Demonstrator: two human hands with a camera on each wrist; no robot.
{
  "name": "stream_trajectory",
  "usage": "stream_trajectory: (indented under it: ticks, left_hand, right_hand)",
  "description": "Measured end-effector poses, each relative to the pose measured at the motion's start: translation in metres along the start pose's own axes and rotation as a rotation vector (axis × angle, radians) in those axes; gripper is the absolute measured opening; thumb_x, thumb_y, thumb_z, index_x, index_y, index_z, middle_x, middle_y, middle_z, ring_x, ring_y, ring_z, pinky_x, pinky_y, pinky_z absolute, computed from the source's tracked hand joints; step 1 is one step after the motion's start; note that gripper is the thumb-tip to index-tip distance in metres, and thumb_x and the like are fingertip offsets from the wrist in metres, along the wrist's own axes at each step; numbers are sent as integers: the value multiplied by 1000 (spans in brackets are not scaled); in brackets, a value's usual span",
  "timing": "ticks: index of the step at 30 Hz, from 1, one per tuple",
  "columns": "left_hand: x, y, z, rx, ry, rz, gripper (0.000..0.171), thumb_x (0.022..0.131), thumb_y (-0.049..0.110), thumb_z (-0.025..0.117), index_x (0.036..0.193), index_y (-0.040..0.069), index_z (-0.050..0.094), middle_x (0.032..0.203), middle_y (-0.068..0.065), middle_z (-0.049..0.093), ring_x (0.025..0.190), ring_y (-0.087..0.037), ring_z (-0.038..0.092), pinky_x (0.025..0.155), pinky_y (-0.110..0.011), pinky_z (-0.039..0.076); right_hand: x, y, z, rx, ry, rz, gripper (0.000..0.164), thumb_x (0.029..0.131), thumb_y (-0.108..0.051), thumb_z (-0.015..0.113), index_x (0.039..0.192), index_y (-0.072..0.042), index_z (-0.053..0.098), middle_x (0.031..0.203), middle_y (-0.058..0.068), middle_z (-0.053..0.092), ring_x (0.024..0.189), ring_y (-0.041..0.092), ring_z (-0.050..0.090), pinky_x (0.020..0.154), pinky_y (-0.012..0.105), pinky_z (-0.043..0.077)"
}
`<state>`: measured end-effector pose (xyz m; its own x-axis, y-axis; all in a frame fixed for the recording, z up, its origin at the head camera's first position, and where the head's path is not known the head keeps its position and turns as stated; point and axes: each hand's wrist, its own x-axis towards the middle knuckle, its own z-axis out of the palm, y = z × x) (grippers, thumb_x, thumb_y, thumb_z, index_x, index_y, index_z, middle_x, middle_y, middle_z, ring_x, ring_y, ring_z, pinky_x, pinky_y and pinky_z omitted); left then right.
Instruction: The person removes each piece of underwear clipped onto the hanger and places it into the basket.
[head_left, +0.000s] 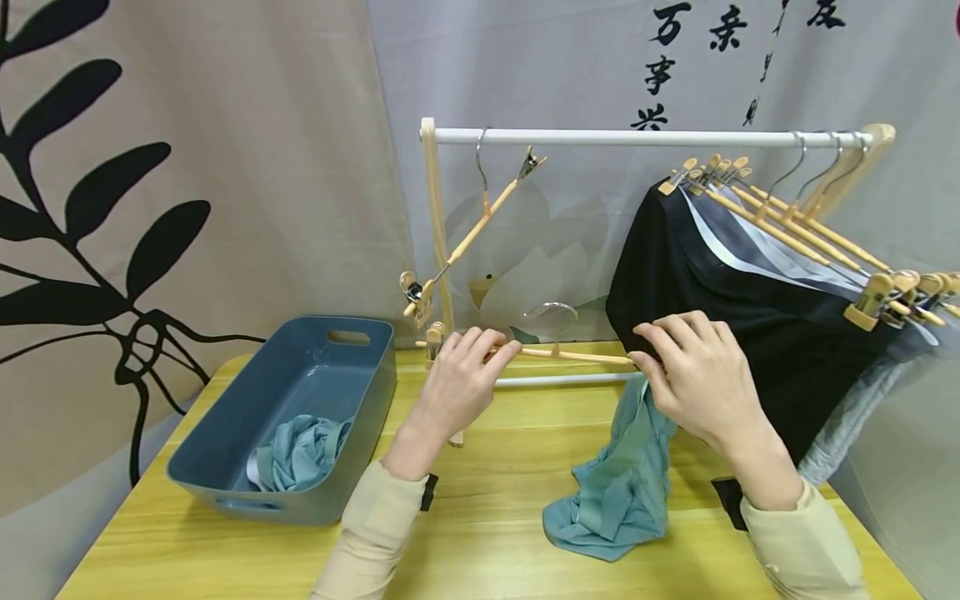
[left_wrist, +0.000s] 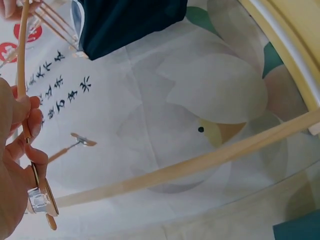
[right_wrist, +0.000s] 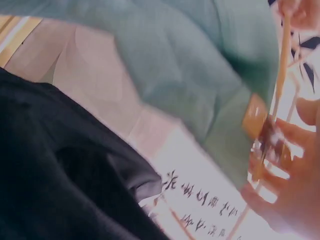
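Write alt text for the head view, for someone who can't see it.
A person's left hand and right hand hold a clip hanger, a teal garment trailing from its right end onto a wooden table. At left, a blue-gray basket holds crumpled teal fabric; behind, a white rail carries a bare hanger and, at right, hangers with clothes.

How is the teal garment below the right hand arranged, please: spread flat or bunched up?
Bunched up: in the head view, the teal garment hangs in creased folds below the right hand, not laid out flat.
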<state>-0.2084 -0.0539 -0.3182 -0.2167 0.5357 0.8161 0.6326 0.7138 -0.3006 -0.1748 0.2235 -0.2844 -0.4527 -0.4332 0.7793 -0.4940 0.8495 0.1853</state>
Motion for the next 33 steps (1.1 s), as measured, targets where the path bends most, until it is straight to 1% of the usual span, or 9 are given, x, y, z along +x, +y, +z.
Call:
stream_trajectory:
  ticks: [5, 8, 10, 12, 14, 16, 21, 26, 33]
  left_hand:
    - [-3, -4, -1, 11, 31, -4, 33, 74, -10, 60, 97, 13, 64, 89, -3, 60, 75, -18, 54, 60, -27, 41]
    - [-4, -5, -2, 13, 32, -6, 33, 73, -10, 60, 97, 13, 64, 89, -3, 60, 74, -18, 54, 58, -27, 39]
    - [-4, -6, -3, 10, 23, -7, 33, 73, -10, 60, 98, 13, 64, 89, -3, 60, 74, -18, 54, 58, -26, 38]
    - [-5, -7, -3, 6, 18, -7, 35, 72, -10, 60, 98, 13, 64, 89, -3, 60, 74, -18, 54, 58, -26, 38]
    - [-6, -7, -4, 0, 16, -9, 37, 70, -11, 60, 98, 13, 64, 89, -3, 60, 74, -18, 54, 58, -26, 39]
    - [-6, -8, -4, -6, 17, -12, 38, 69, -12, 61, 98, 13, 64, 89, -3, 60, 75, -18, 54, 59, -27, 40]
    - [-7, -8, -4, -18, 20, -14, 39, 68, -13, 61, 97, 13, 64, 89, -3, 60, 75, -18, 53, 59, -26, 38]
    - [-7, -9, -4, -24, 14, -13, 39, 70, -13, 59, 99, 13, 64, 89, -3, 59, 74, -17, 52, 58, -26, 37]
    - [-6, -8, -4, -21, 20, -12, 35, 73, -11, 59, 98, 13, 64, 89, -3, 60, 73, -17, 53, 57, -25, 37]
  right_hand:
    - [-6, 11, -8, 164, -235, 221, 28, 91, -28, 54, 107, -6, 60, 85, 5, 63, 83, 24, 55, 70, 41, 42]
    - [-8, 14, -9, 245, -292, 279, 24, 92, -26, 53, 103, -7, 61, 84, 5, 63, 79, 21, 59, 67, 39, 46]
    - [-9, 16, -8, 284, -280, 275, 18, 90, -22, 56, 97, -7, 61, 82, 3, 63, 76, 19, 61, 66, 36, 48]
    - [-8, 17, -6, 322, -253, 264, 11, 87, -18, 60, 92, -8, 61, 78, 1, 63, 72, 14, 61, 65, 27, 48]
    - [-8, 18, -5, 351, -217, 250, 7, 83, -14, 65, 87, -9, 61, 73, -2, 62, 66, 6, 57, 61, 18, 45]
    - [-7, 19, -5, 379, -187, 239, 8, 79, -10, 68, 83, -10, 61, 66, -5, 58, 59, 1, 48, 56, 12, 39]
    - [-7, 18, -4, 392, -130, 226, 12, 74, -8, 72, 77, -11, 61, 58, -7, 46, 53, -2, 37, 48, 12, 29]
    - [-6, 18, -4, 377, -97, 231, 13, 72, -8, 74, 75, -11, 61, 56, -7, 42, 52, -1, 35, 48, 13, 27]
    - [-5, 19, -4, 372, -88, 232, 13, 71, -8, 74, 74, -11, 61, 56, -7, 40, 52, -1, 35, 47, 13, 26]
